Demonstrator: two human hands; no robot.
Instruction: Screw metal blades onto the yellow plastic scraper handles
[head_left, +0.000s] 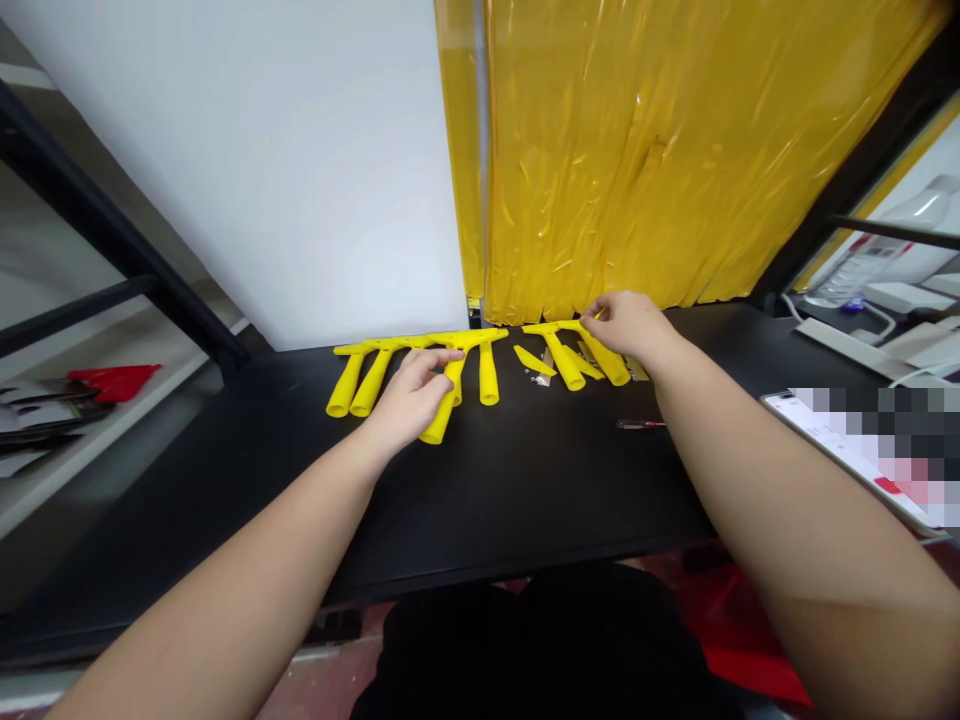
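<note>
Several yellow T-shaped plastic handles (343,385) with hollow tapered grips lie in a row along the back of the black table. My left hand (411,395) closes thumb and fingers around one tilted yellow T-shaped handle (436,425), whose grip points toward me. Further right, my right hand (626,325) is pinched at the top of another yellow T-shaped handle (611,362); its fingertips partly hide the crossbar. Between the hands lie one more such handle (566,365), a flat pointed yellow piece (534,361) and tiny pieces too small to make out.
A thin screwdriver-like tool (639,425) lies beside my right forearm. At the table's right stands a lit screen device (817,425), with a clear bottle (862,265) behind. A white panel (300,170) and yellow plastic curtain (637,150) border the back; a black frame bar (112,220) rises left.
</note>
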